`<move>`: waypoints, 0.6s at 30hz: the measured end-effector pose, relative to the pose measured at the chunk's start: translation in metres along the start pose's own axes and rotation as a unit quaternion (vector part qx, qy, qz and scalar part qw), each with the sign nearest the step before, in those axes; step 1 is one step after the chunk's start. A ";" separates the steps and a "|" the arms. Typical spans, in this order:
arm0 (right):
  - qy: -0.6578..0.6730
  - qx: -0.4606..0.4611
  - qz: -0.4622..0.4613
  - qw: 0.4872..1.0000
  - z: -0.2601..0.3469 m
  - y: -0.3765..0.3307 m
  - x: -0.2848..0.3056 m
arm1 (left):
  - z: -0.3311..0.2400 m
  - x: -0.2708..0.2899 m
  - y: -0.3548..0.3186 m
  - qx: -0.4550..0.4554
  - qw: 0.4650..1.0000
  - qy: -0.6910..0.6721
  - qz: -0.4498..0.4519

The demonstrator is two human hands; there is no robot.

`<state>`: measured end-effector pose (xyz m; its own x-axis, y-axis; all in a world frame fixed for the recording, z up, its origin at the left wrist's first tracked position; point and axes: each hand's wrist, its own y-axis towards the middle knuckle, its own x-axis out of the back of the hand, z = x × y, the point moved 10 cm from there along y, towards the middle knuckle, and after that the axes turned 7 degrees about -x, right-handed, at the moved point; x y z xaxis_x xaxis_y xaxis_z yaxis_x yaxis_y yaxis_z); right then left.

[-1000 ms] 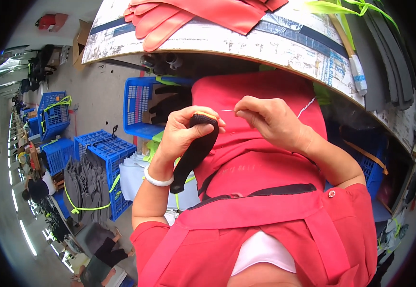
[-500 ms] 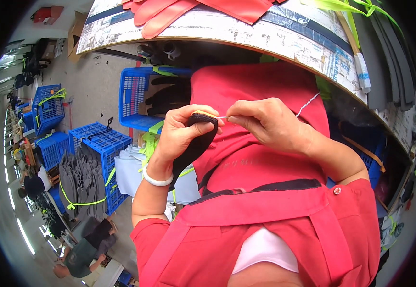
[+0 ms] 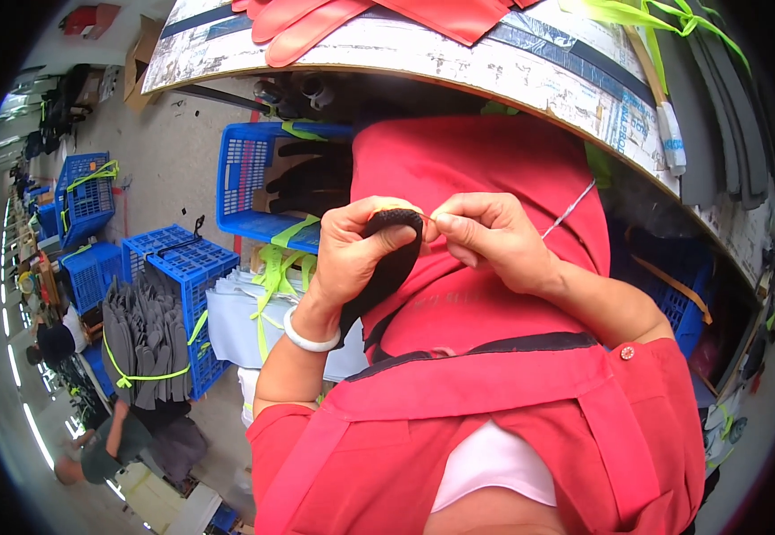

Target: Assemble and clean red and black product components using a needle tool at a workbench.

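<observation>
Two hands: both bare, raised close together in front of the person's chest, above a red apron.
Left hand [image 3: 352,259]: wrapped around the top of a black fabric piece [image 3: 386,263]; the grip is closed on it, thumb pressed across its upper edge. A white bracelet [image 3: 307,337] sits on this wrist.
Black fabric piece: long, dark and curved, hanging down from the left hand toward the lap, in front of the red cloth.
Right hand [image 3: 494,241]: just beside the left hand, fingertips nearly touching the top of the black piece; thumb and forefinger are pinched narrow on something too small to make out, seemingly a needle.
Thread [image 3: 570,209]: a pale line running from behind the right hand up and to the right.
Red cloth [image 3: 477,169]: covers the lap below and behind both hands.
Table [image 3: 530,62]: curved worn edge across the top of the view, with red gloves [image 3: 316,22] lying on it and green straps [image 3: 646,13] at its far right.
Blue crates [image 3: 182,267]: on the floor to the person's left, some holding dark pieces; one bundle of grey pieces [image 3: 142,343] is tied with a green strap.
Other person [image 3: 107,441]: bent over on the floor at lower left, well apart.
</observation>
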<state>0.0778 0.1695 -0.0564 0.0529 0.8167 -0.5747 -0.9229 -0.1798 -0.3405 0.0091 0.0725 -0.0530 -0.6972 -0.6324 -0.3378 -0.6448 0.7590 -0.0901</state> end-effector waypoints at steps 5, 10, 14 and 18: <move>-0.162 -0.003 0.023 0.987 0.025 0.015 0.000 | -0.008 0.000 0.005 -0.018 0.998 -0.059 0.014; -0.505 -0.003 0.034 0.863 0.052 -0.001 0.004 | 0.006 0.018 -0.009 0.021 0.999 -0.034 -0.018; -0.484 0.000 -0.021 0.875 0.055 -0.002 0.000 | 0.006 0.014 -0.010 0.028 0.993 0.115 -0.012; -0.532 0.087 0.005 0.842 0.055 0.002 -0.015 | 0.009 0.011 -0.009 0.033 0.994 0.103 0.011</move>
<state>0.0541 0.1874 -0.0074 -0.2417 0.8610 0.4476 -0.9681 -0.1823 -0.1720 0.0104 0.0600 -0.0638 -0.7645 -0.6287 -0.1421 -0.6116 0.7772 -0.1482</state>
